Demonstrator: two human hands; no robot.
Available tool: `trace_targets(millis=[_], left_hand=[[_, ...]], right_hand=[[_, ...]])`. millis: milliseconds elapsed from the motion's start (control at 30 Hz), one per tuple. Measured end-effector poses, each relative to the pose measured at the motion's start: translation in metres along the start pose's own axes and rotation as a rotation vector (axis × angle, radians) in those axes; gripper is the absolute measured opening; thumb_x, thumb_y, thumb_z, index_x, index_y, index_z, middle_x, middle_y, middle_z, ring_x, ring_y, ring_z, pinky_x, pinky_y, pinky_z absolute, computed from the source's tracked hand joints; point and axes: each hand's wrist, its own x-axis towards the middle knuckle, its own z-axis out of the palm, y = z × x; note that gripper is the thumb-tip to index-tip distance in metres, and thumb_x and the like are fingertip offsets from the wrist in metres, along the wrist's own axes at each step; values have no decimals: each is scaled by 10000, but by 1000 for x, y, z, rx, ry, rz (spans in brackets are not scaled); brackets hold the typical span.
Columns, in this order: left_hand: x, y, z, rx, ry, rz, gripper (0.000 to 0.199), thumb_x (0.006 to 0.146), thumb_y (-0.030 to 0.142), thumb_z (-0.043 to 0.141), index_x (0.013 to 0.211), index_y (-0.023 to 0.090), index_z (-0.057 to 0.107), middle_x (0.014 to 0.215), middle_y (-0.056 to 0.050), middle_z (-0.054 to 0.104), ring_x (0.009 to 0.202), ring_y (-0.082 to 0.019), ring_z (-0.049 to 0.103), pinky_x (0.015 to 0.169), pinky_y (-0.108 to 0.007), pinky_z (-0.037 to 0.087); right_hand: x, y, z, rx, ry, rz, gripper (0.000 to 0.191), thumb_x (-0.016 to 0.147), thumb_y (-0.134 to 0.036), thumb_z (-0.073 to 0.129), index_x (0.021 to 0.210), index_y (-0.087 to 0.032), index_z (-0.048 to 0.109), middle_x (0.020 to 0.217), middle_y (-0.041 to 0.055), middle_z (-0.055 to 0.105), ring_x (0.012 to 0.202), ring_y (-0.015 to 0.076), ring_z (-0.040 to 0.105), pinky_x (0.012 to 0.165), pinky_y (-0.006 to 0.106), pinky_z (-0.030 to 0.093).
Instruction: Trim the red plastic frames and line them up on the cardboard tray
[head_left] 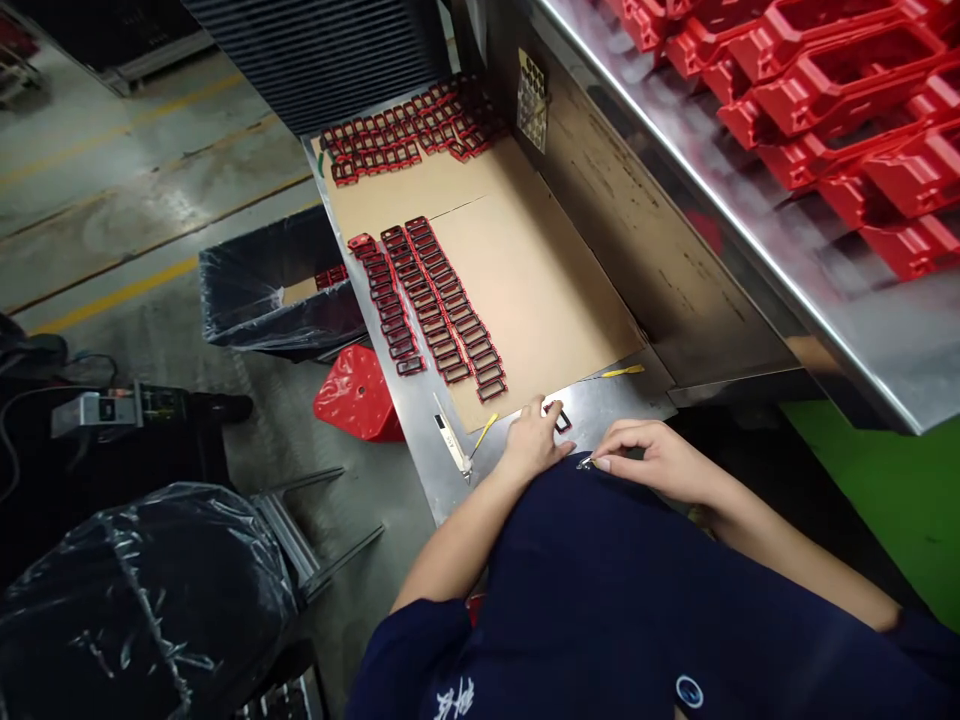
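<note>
My left hand (531, 437) rests at the near end of the metal table, its fingers and thumb around a small black-and-red rectangular frame (564, 418). The frame lies on bare metal, partly covered by the fingertips. Close to my body, my right hand (654, 458) pinches a small shiny metal piece (584, 463); most of it is hidden in the fingers, so its kind is unclear. Left of my hands lie a white tool with a dark display (450, 440) and a thin yellow tool (486, 436). Another yellow tool (622, 371) lies beyond my right hand.
Rows of similar frames (450, 300) lie on the cardboard (555, 300), with more (405, 130) at the far end. A metal shelf (720, 215) holding red housings (847, 90) overhangs the right. A lined bin (247, 300) and a red container (356, 395) stand left.
</note>
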Motion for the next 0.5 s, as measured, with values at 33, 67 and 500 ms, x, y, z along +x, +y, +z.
trace_targets(millis=[33,67,500], left_hand=[[1,2,10,-23,-6,32,347,890,390,698,1183,213,640,1244,-94,625,1085,-237,633,907,-406,549],[3,3,16,-45,-6,56,316,921,380,665,1183,205,634,1232,-90,624,1074,-229,633,893,-402,553],[-51,22,-43,-659,154,-61,716,828,272,728,1469,232,411,1447,-173,510,1284,-284,590,1021,-415,548]], right_hand=[[1,-2,0,-1,-1,-13,287,898,-441,672,882,-173,775,865,56,690,770,152,641,708,264,496],[1,-3,0,-3,-1,-27,287,898,-439,673,881,-171,773,862,55,690,769,150,639,707,261,496],[-3,-3,-3,-12,274,-114,289,792,-341,760,1013,-160,708,915,63,708,762,151,674,733,281,570]])
